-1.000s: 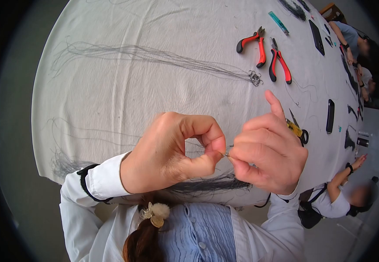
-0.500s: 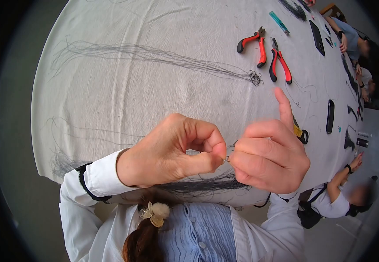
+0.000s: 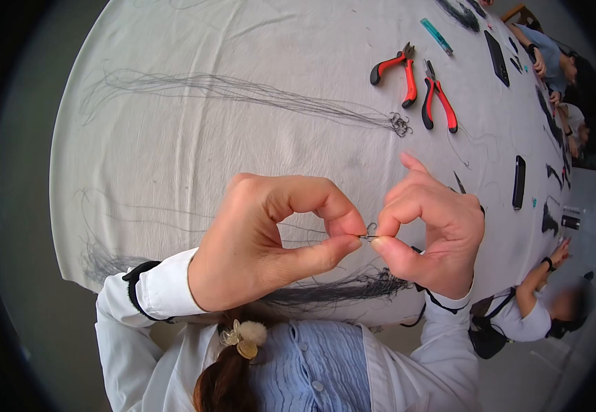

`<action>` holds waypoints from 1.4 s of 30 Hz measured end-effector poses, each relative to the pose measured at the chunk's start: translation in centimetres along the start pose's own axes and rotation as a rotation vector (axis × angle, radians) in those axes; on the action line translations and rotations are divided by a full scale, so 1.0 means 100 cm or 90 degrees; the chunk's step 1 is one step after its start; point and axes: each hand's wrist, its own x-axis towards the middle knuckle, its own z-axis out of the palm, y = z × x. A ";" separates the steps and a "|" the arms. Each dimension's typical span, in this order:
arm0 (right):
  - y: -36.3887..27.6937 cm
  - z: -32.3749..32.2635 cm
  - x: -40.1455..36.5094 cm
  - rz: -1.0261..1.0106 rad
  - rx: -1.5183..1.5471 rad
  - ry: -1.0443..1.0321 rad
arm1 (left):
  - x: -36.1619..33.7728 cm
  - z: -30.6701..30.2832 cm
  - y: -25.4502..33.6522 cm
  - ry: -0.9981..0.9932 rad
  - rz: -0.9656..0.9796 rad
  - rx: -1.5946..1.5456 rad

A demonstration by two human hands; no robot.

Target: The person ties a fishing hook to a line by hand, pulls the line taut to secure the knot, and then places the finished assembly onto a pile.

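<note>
My left hand (image 3: 281,237) pinches a small dark fish hook (image 3: 372,229) between thumb and forefinger. From the other side, my right hand (image 3: 435,230) pinches at it too, thumb and forefinger meeting close to the left fingertips. The hook's curve shows in the narrow gap between the two hands. Thin dark line (image 3: 157,204) runs leftward over the cloth behind my left hand. Below the hands, near the table edge, lies a thick bundle of dark line (image 3: 332,292), partly covered by my left hand and wrist.
A bunch of hooks (image 3: 399,124) with long lines (image 3: 243,89) lies across the white cloth (image 3: 140,151). Beyond are two red-and-black pliers (image 3: 408,75) (image 3: 439,103), a teal slim tool (image 3: 437,36) and phones (image 3: 497,58) (image 3: 519,182). A blade tip (image 3: 459,182) shows behind my right hand. Other people sit at right.
My right hand has turned and opened its curled fingers into a thumb-and-forefinger pinch, raised finger tilting left. The hook now shows between the hands. My left hand stays nearly in place.
</note>
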 end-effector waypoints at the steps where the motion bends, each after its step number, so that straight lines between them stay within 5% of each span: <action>1: 0.002 0.000 -0.001 0.028 0.048 -0.015 | 0.000 0.001 0.001 0.012 -0.003 0.008; 15: -0.006 0.007 -0.001 0.048 0.028 -0.008 | -0.002 0.003 0.000 0.056 0.068 0.199; 23: -0.004 0.007 -0.001 -0.054 -0.036 -0.009 | -0.001 0.002 -0.004 -0.022 -0.096 -0.077; 42: -0.002 0.007 -0.002 -0.241 -0.204 0.060 | 0.002 0.000 -0.007 -0.095 -0.228 -0.323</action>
